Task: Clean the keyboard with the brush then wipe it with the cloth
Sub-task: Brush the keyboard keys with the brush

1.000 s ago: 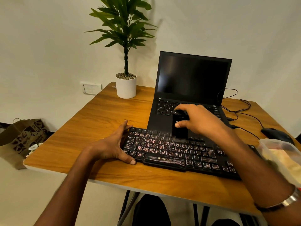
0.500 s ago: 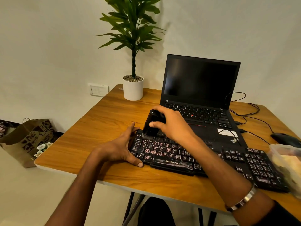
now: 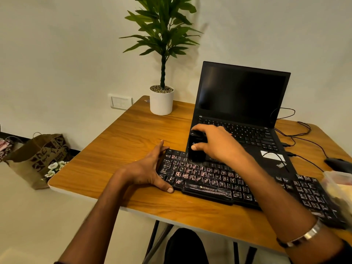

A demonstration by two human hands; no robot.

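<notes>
A black keyboard [image 3: 209, 180] with dusty, whitish keys lies across the front of the wooden table [image 3: 122, 149]. My right hand [image 3: 213, 143] grips a black brush [image 3: 196, 149] upright, its bristles down on the upper left rows of keys. My left hand [image 3: 148, 168] rests against the keyboard's left end, fingers straight along the side and thumb at the front corner. At the right edge a clear plastic container [image 3: 339, 189] holds something pale yellow that may be the cloth; it is blurred.
An open black laptop [image 3: 243, 111] stands right behind the keyboard. A potted plant [image 3: 162, 100] sits at the table's back left. A black mouse [image 3: 337, 164] and cables [image 3: 304, 138] lie at the right. A paper bag [image 3: 38, 159] stands on the floor to the left.
My right hand moved the brush from the keyboard's middle to its upper left keys. The left hand stayed at the left end. The camera view shifted.
</notes>
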